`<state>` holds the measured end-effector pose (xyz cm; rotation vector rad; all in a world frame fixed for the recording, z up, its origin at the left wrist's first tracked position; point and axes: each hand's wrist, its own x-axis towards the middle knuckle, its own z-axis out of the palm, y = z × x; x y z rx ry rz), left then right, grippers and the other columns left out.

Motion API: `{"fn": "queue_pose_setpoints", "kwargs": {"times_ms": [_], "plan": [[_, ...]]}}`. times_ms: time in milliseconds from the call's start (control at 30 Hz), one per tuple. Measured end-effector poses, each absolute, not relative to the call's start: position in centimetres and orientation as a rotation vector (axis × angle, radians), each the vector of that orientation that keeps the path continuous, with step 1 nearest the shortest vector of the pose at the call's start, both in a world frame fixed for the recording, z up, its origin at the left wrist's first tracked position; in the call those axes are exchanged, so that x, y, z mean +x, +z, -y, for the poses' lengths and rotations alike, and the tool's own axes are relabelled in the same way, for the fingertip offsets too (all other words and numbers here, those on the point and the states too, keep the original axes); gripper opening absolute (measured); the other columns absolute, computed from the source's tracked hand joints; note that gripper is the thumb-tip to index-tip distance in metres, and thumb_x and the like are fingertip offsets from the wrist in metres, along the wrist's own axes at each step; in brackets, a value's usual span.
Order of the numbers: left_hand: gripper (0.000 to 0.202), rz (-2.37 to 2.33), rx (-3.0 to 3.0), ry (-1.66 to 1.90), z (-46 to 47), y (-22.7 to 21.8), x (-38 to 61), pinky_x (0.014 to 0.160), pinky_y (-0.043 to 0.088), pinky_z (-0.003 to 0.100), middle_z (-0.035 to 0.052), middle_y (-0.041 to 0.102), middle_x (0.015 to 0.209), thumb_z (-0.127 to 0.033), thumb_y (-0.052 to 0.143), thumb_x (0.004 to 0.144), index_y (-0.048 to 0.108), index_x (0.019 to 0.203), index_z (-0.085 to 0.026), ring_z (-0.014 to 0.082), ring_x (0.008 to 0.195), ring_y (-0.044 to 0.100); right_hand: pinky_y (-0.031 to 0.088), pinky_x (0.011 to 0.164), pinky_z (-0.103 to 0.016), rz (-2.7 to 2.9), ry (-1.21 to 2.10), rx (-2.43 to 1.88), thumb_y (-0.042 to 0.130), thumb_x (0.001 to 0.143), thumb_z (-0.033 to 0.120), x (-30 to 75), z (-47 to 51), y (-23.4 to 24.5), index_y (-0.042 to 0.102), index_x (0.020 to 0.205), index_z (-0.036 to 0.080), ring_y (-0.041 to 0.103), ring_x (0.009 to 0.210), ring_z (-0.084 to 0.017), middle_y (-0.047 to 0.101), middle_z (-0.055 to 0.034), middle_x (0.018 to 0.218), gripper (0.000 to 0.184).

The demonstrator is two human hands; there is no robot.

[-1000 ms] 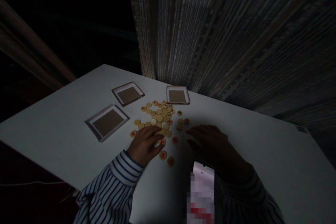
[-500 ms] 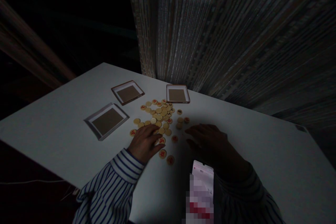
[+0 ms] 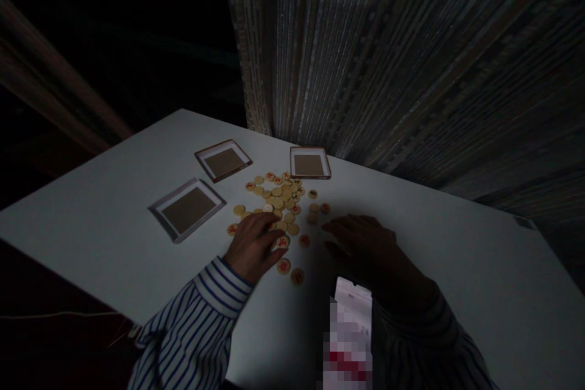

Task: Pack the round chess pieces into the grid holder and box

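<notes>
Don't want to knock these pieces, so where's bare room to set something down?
On the table, the broad stretch right of the right hand is bare. So are the area left of the grey-rimmed tray and a narrower, shadowed gap between the left sleeve and the phone. It's crowded mid-table, where round pieces spread from the left hand toward the brown-rimmed trays.

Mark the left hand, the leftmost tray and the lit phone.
Left hand (image 3: 250,247), head view: back of the hand.
Leftmost tray (image 3: 187,211), head view: bare brown floor.
Lit phone (image 3: 354,301), head view: upper part of the screen.

Pale round pieces clustered loosely on white table (several bearing red characters).
</notes>
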<state>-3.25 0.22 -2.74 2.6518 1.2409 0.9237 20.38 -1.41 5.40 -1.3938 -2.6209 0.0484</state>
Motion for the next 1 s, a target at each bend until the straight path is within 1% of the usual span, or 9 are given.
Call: {"fn": "queue_pose_setpoints", "kwargs": {"times_ms": [167,333,467,600,800,1000], "plan": [[0.024,-1.178,2.636,1.059,-0.2,-2.0,-3.1,0.088,0.042,0.047,0.0106,0.06,0.105,-0.024,0.06,0.075,0.06,0.099,-0.018,0.0256,0.103,0.052,0.043,0.078,-0.039,2.622,0.032,-1.397,0.056,0.08,0.022,20.4,1.3,5.4,0.059,0.102,0.019,0.059,0.088,-0.022,0.066,-0.0065,0.097,0.023],[0.028,-1.162,2.628,1.111,0.1,-1.3,-3.0,0.087,0.043,0.047,0.0102,0.06,0.105,-0.022,0.059,0.075,0.058,0.103,-0.019,0.0253,0.102,0.052,0.042,0.08,-0.04,2.624,0.045,-1.394,0.054,0.081,0.023,20.6,1.4,5.4,0.058,0.104,0.02,0.059,0.091,-0.021,0.065,-0.007,0.099,0.024],[0.028,-1.176,2.629,1.15,0.3,-1.1,-3.0,0.088,0.042,0.046,0.0105,0.061,0.105,-0.022,0.06,0.074,0.057,0.102,-0.019,0.0251,0.102,0.053,0.042,0.081,-0.041,2.637,0.044,-1.402,0.052,0.081,0.023,20.8,1.3,5.4,0.058,0.106,0.021,0.059,0.091,-0.022,0.065,-0.0076,0.1,0.026],[0.028,-1.159,2.62,1.205,0.4,-0.9,-2.9,0.088,0.042,0.046,0.0108,0.062,0.101,-0.021,0.061,0.072,0.057,0.1,-0.017,0.0246,0.1,0.054,0.043,0.08,-0.041,2.628,0.043,-1.416,0.053,0.081,0.023,21.0,1.3,5.7,0.058,0.107,0.02,0.06,0.091,-0.022,0.066,-0.0076,0.101,0.026],[0.026,-1.13,2.625,1.263,0.3,-1.0,-2.7,0.087,0.043,0.045,0.0094,0.063,0.096,-0.02,0.061,0.071,0.057,0.096,-0.017,0.0238,0.097,0.055,0.043,0.082,-0.042,2.632,0.06,-1.425,0.052,0.082,0.024,21.3,1.7,6.5,0.057,0.107,0.019,0.059,0.092,-0.022,0.065,-0.0073,0.102,0.026],[0.025,-1.124,2.647,1.263,0.4,-0.9,-2.5,0.088,0.042,0.046,0.0076,0.064,0.096,-0.022,0.061,0.072,0.055,0.096,-0.018,0.022,0.095,0.057,0.043,0.082,-0.041,2.616,0.064,-1.399,0.051,0.083,0.023,21.7,2.0,7.0,0.057,0.107,0.018,0.059,0.091,-0.021,0.065,-0.0083,0.101,0.025]]}}
